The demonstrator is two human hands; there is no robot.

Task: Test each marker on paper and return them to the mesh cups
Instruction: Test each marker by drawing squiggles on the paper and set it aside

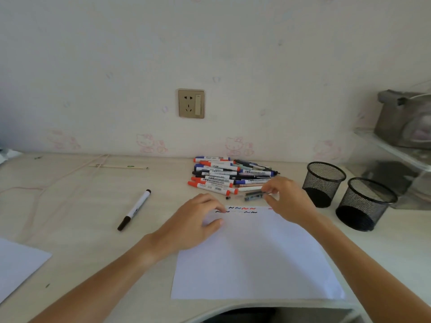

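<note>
A pale desk [77, 220] carries a white sheet of paper [254, 259] with short red, blue and black squiggles along its far edge. The left hand [193, 224] rests on the paper's upper left corner, fingers loosely bent and holding nothing. The right hand [286, 199] pinches a blurred dark pen [254, 196] just beyond the paper. At the right stand two black mesh cups [323, 184] [365, 203]; no markers show inside either. Behind the paper lies a pile of whiteboard markers [224, 177]. A single black marker [135, 209] lies apart at left.
</note>
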